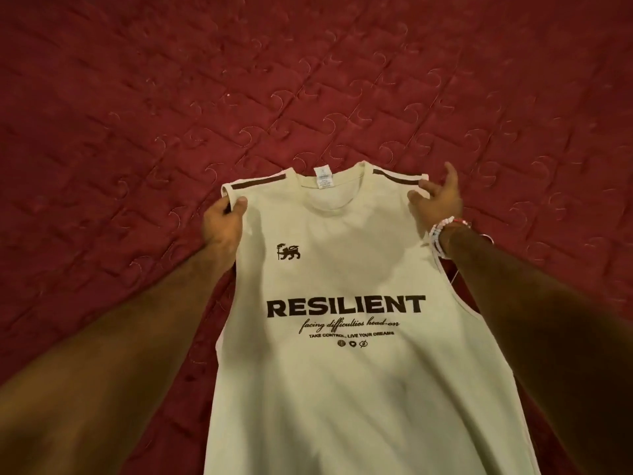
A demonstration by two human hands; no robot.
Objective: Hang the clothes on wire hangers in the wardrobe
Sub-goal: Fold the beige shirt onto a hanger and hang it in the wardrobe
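- Held up by both shoulders over a dark red quilted bed cover point(137, 97): a pale cream sleeveless cloth shirt point(342, 389), print side toward the camera.
- Gripped at one shoulder by the left hand point(222, 228), thumb on the front and fingers point(222, 204) curled tight round the edge of the cloth.
- Pinched at the other shoulder by the right hand point(436, 204), thumb on the front, one finger on the cloth edge, another finger sticking up and touching nothing.
- Between the two sets of fingers: the round neck hole with a small white cloth label point(323, 178).
- Just beside the fingers on each side: a dark brown stripe point(260, 183) along the shoulder top.
- Nearer the body than the fingers: a small dark brown lion picture point(288, 252), then the big dark brown word "RESILIENT" point(346, 306) with smaller lines under it.
- Behind the right fingers, round the wrist: a white bead bracelet point(441, 229).
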